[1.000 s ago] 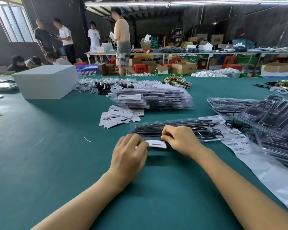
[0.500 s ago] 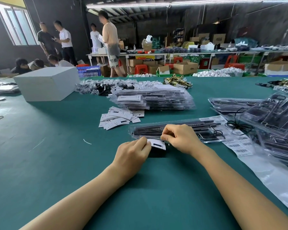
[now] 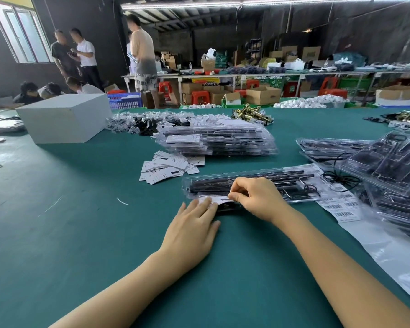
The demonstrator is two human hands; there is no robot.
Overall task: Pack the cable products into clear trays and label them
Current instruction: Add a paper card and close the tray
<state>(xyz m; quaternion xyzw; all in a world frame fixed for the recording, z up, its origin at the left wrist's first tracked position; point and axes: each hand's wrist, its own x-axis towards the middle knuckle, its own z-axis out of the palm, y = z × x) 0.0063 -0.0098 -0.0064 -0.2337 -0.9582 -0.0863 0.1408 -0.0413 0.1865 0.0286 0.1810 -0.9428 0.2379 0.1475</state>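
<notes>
Worker's view of a green tabletop [image 3: 64, 233]. One clear tray [image 3: 253, 185] lies directly ahead of the hands, its long axis running left to right across the view, the right end tilted slightly away from the viewer; black cable parts fill it lengthwise, with a small coiled loop near its right end.

A white label [image 3: 211, 200] lies along the near edge of the tray, its long side parallel to the tray. The left hand [image 3: 194, 223] lies flat, fingers extended, fingertips pressing on the left part of the label. The right hand [image 3: 256, 197] is curled over the near edge of the tray, thumb and forefinger pinching the right part of the label. A dark object beneath the label, just near of the tray, cannot be identified.

Behind the tray, one stack of packed trays [image 3: 218, 140] rests with the same left-to-right orientation; the number of trays in it cannot be counted. Between this stack and the tray, to the left, lies one loose heap of paper cards [image 3: 171, 168]. To the right of the tray are a barcode sticker sheet [image 3: 339, 204], a loose black cable [image 3: 341, 178] and a heap of empty clear trays [image 3: 388, 166] at mixed angles. Far left of the tray stands one white box [image 3: 64, 119].
</notes>
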